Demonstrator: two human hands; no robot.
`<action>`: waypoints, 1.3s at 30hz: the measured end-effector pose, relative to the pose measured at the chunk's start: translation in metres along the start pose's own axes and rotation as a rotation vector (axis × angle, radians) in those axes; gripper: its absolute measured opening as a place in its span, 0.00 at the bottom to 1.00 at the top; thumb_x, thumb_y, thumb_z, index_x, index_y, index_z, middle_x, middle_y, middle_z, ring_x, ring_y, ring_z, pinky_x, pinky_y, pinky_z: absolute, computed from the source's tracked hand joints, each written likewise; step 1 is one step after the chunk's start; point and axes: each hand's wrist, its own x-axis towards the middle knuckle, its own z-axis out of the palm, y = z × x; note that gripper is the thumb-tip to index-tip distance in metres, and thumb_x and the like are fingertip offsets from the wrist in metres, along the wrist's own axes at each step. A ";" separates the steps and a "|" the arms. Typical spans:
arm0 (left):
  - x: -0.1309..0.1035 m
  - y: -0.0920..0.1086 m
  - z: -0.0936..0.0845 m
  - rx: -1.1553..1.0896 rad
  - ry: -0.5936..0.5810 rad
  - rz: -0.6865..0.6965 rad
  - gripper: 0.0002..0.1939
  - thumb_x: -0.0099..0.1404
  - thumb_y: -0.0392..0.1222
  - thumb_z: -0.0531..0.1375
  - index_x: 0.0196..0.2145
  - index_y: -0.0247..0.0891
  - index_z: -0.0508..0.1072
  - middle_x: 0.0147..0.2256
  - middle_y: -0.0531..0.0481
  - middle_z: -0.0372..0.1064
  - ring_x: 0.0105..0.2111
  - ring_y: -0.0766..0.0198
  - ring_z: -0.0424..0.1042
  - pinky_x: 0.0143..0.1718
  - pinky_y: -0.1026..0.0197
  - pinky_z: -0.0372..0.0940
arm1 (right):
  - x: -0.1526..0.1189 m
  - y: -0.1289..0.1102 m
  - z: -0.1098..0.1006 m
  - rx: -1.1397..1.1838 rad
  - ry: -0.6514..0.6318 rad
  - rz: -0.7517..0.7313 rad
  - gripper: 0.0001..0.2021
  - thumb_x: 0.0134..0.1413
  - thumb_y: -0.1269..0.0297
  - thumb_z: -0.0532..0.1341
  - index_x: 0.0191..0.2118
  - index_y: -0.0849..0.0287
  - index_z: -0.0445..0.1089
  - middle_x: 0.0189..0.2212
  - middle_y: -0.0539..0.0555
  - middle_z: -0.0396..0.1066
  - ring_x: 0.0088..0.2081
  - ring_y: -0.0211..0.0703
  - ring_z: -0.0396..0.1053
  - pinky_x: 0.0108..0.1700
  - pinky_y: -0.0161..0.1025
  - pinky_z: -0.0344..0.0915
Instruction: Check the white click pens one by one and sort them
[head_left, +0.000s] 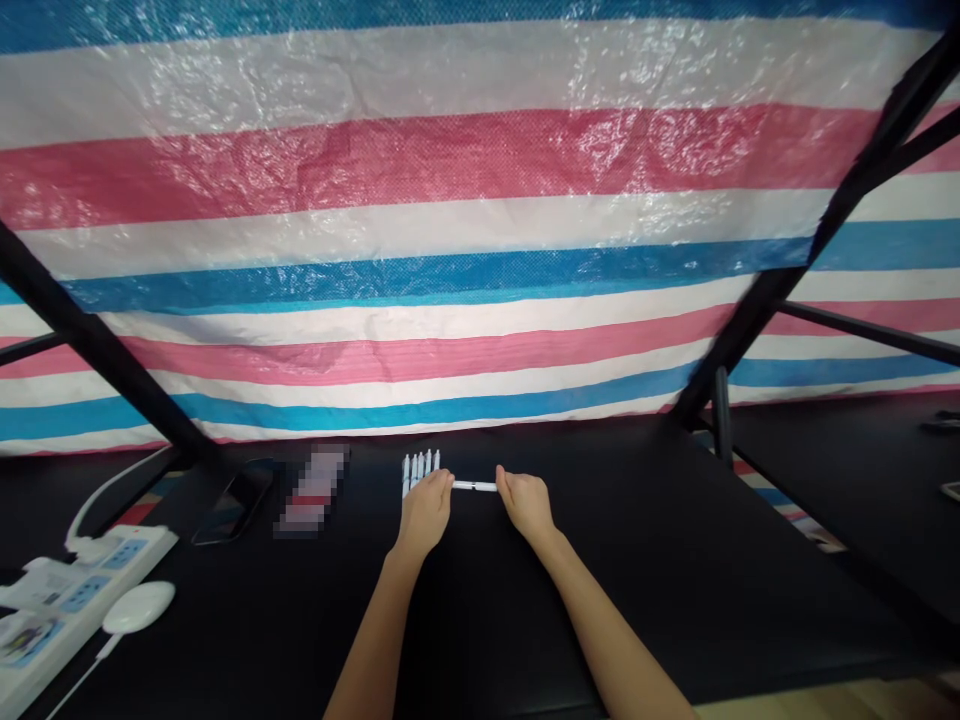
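Observation:
A white pen (pixel 474 486) with a dark band near its middle lies level between my two hands, above the black surface. My left hand (pixel 426 510) is closed round its left end. The right end is gripped by my right hand (pixel 527 506), thumb on top. Just behind my left hand, several white pens (pixel 421 465) lie side by side in a row. Their lower parts are partly hidden by that hand.
Left of the pens are a pixelated flat item (pixel 313 492) and a dark phone (pixel 234 502). A white power strip (pixel 90 610) with plugs and a round white charger (pixel 139 607) sit at the left edge. Behind hangs a striped sheet (pixel 450 360) between black frame bars (pixel 750 320).

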 end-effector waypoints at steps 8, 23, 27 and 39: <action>0.001 -0.002 -0.002 -0.093 -0.045 -0.038 0.18 0.68 0.42 0.42 0.24 0.39 0.64 0.23 0.52 0.62 0.25 0.64 0.64 0.27 0.62 0.52 | 0.000 -0.002 -0.005 0.012 -0.033 0.025 0.26 0.64 0.63 0.43 0.17 0.62 0.66 0.15 0.56 0.65 0.19 0.38 0.62 0.24 0.37 0.41; 0.009 -0.003 0.000 -0.580 0.008 -0.305 0.21 0.59 0.52 0.47 0.16 0.41 0.43 0.16 0.57 0.39 0.18 0.69 0.45 0.22 0.61 0.41 | 0.004 -0.019 -0.007 0.427 -0.223 0.213 0.24 0.61 0.62 0.44 0.13 0.58 0.54 0.12 0.50 0.56 0.18 0.37 0.57 0.25 0.35 0.47; 0.009 -0.004 0.005 -0.614 0.009 -0.392 0.20 0.59 0.52 0.46 0.16 0.41 0.44 0.17 0.57 0.39 0.18 0.68 0.46 0.22 0.61 0.42 | 0.000 -0.018 -0.009 0.428 0.007 0.097 0.24 0.62 0.59 0.44 0.16 0.58 0.60 0.16 0.52 0.60 0.22 0.40 0.61 0.28 0.36 0.52; 0.008 -0.008 0.007 -0.602 0.123 -0.346 0.23 0.60 0.52 0.48 0.14 0.42 0.45 0.15 0.56 0.39 0.17 0.69 0.47 0.20 0.61 0.43 | 0.009 0.020 -0.015 1.250 -0.438 0.333 0.26 0.54 0.44 0.52 0.47 0.62 0.65 0.11 0.41 0.55 0.13 0.33 0.52 0.18 0.31 0.49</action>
